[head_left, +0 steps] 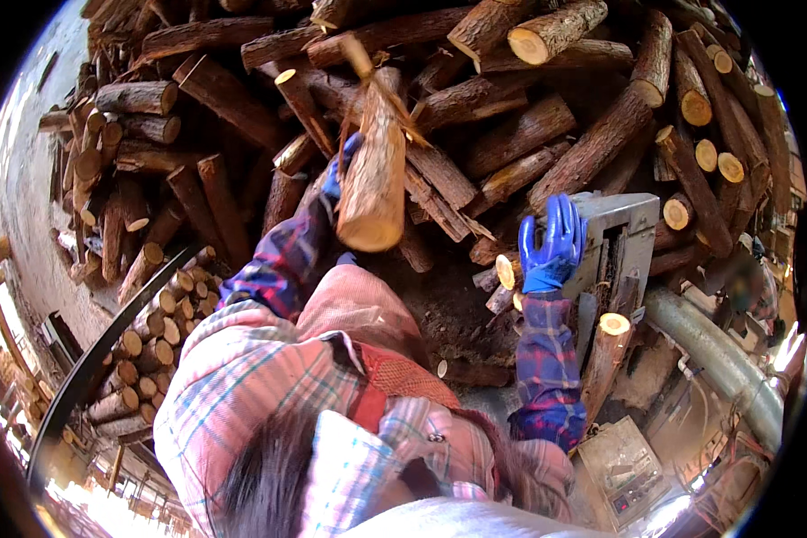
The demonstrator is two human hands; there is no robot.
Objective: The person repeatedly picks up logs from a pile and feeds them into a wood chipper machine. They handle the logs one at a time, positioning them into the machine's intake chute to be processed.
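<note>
My left hand, in a blue glove, grips the left side of a short, thick log. The log is raised at a tilt, its pale cut end toward me, and it hides part of the fingers. Torn strips of bark stick out by its far end. My right hand, in a shiny blue rubber-coated glove, lies with fingers stretched out on the left edge of a grey metal machine. Just below the machine's slot, another log stands at a slant to the right of my right forearm.
A large heap of bark-covered logs fills the far side. Cut logs are stacked at the left, behind a curved black bar. A thick grey pipe and a dusty control box are at the right.
</note>
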